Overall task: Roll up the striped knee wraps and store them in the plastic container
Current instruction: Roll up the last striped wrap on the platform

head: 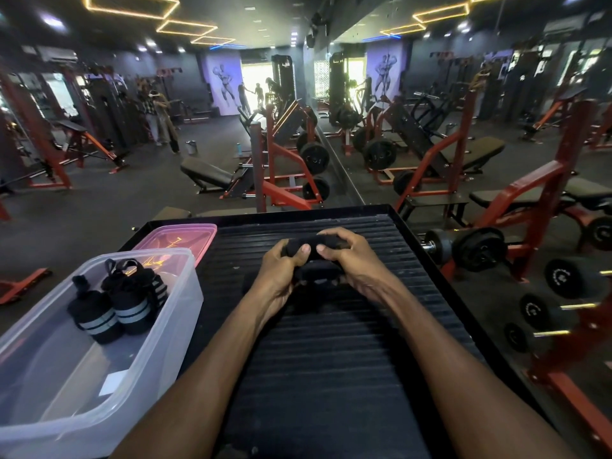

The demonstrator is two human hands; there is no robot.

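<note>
- My left hand (281, 263) and right hand (347, 256) both hold the black knee wrap (311, 248) I am rolling; each grip has fingers curled over the far side of the roll and a thumb pressed on its near face, the two thumbs almost meeting.
- The roll sits just above the ribbed black desk (331, 342), in its middle towards the far edge. A loose tail of the wrap seems to run from under the roll back towards me, though black on black makes it hard to be sure how much is left.
- I judge the step in hand to be the rolling itself, partway through: the next move calls for turning the roll on towards me, keeping the layers tight and the edges even, until the tail is used up.
- Both forearms reach straight forward from the near edge, wrists bent slightly inward, hands level with each other.
- To my left stands the plastic container (172, 326), open, with two rolled striped wraps (116, 306) lying side by side at its far end. Its pink lid (198, 231) lies just behind it.
</note>
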